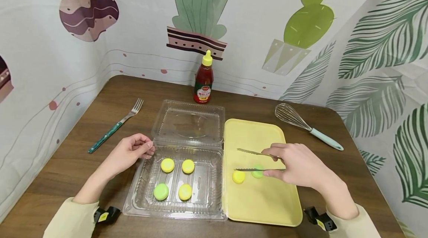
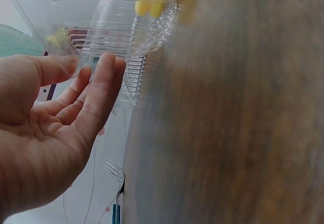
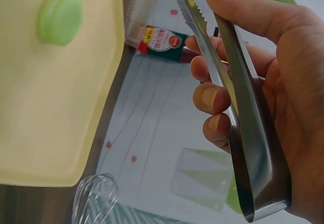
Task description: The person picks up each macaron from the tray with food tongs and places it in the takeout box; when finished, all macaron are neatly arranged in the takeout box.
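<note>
My left hand pinches the left rim of a clear plastic clamshell box, thumb and fingertips at its edge in the left wrist view. The box lies with its lid folded back. Inside sit three yellow macarons and a green macaron. My right hand grips metal tongs, their arms apart with nothing between the tips. Below the tongs, a yellow macaron and a green macaron lie on the yellow tray; the tongs partly cover the green one.
A fork with a teal handle lies left of the box. Behind the lid stands a red sauce bottle with a yellow cap. A whisk lies to the right of the tray. Patterned cloth hangs behind the wooden table.
</note>
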The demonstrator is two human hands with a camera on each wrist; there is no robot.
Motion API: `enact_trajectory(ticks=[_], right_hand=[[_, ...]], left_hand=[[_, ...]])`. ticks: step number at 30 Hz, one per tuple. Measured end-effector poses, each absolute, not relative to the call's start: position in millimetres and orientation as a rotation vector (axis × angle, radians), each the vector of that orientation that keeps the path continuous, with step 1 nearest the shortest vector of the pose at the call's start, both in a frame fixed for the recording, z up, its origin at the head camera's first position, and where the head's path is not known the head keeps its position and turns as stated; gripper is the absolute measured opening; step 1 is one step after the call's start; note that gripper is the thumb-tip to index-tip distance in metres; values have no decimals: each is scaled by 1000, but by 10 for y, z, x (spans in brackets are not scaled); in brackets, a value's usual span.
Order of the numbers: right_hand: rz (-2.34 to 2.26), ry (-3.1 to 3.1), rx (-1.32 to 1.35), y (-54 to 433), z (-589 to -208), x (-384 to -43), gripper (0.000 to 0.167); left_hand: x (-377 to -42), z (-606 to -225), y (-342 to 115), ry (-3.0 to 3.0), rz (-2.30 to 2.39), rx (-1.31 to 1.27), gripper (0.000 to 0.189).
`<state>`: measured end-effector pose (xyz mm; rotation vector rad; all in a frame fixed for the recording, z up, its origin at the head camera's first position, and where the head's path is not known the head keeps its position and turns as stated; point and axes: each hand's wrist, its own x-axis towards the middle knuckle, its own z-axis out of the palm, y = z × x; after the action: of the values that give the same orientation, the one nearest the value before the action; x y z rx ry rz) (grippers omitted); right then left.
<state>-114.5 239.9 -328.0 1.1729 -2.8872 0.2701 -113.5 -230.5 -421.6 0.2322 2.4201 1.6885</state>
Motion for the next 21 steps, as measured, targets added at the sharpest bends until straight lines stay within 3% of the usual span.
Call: enact_trajectory(ticks=[21], right_hand=[[347, -2913, 1077, 2829, -3590, -1045, 37]], left_hand=[[-1142, -4229, -2313, 2410, 1689, 217, 17]])
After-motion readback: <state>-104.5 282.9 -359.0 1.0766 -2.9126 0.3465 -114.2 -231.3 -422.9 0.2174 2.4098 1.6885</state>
